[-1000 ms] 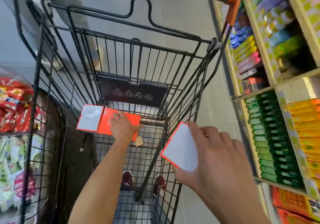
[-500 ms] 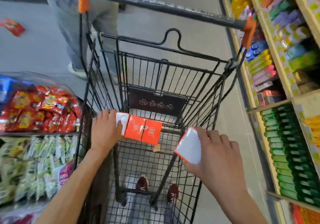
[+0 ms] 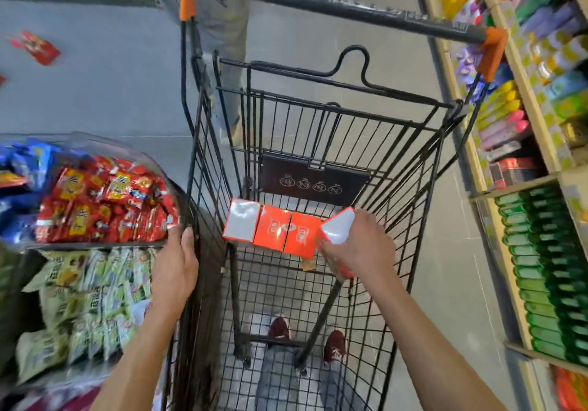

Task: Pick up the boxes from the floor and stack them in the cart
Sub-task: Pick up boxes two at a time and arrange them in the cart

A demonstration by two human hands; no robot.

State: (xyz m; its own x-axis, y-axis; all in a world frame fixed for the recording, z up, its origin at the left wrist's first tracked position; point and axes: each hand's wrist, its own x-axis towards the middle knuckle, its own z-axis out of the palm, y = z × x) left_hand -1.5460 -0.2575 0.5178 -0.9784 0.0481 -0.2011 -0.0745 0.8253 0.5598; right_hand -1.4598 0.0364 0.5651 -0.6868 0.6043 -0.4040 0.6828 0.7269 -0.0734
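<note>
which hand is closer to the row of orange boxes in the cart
Right. The right hand holds another box at the right end of the row of boxes, inside the cart. The left hand is outside the cart's left wall, apart from them.

cart (image 3: 321,118): black metal wire | boxes (image 3: 273,231): glossy orange-white card

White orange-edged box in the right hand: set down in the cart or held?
Held: the right hand grips the white orange-edged box, tilted, beside the row of orange boxes in the black wire cart.
</note>
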